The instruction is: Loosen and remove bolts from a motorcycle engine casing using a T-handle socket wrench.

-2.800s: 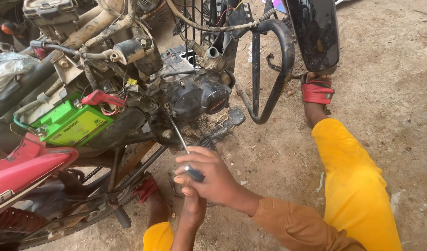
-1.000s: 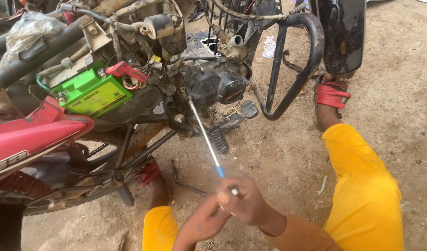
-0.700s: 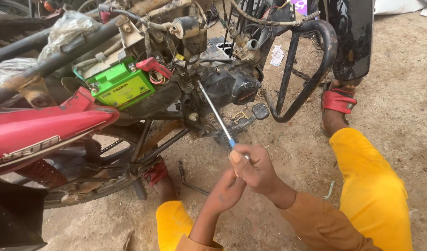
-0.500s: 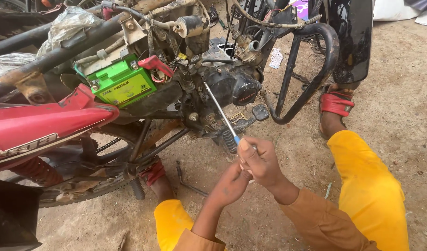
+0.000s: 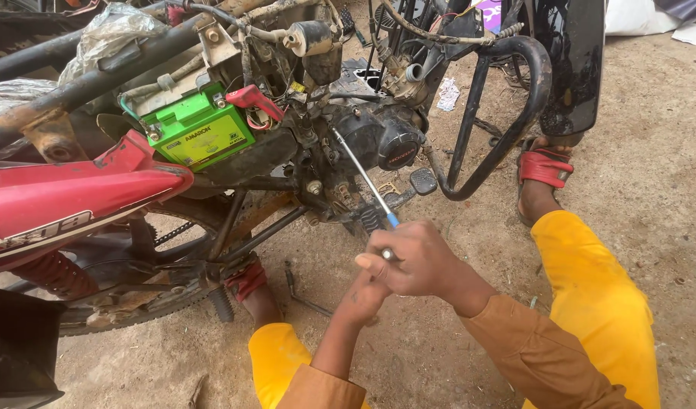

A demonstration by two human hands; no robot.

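Seen from the head camera, the person squats on the dirt ground [image 5: 651,151] beside a stripped motorcycle. The right hand [image 5: 416,261] is closed around the blue handle of a long screwdriver [image 5: 363,178]; its fingers [image 5: 378,266] wrap the handle tightly, so only a small piece of blue shows above the fist. The metal shaft goes up and to the left from the hand, and its tip arrives at the dark engine [image 5: 378,136], near the round side cover. If the tip sits in a screw, I cannot tell.

The left hand [image 5: 367,291] is just under the right hand and touches it from below. Its fingers are mostly hidden behind the right hand, so I cannot tell whether they are closed on something or loose.

To the left of the engine sits a green battery [image 5: 200,136], with a red cable cap just beside it. A red side panel [image 5: 67,197] is lower on the left. A black crash bar [image 5: 507,113] curves to the right of the engine. The person wears yellow trousers [image 5: 598,303], and a red sandal [image 5: 545,167] stands near the bar.
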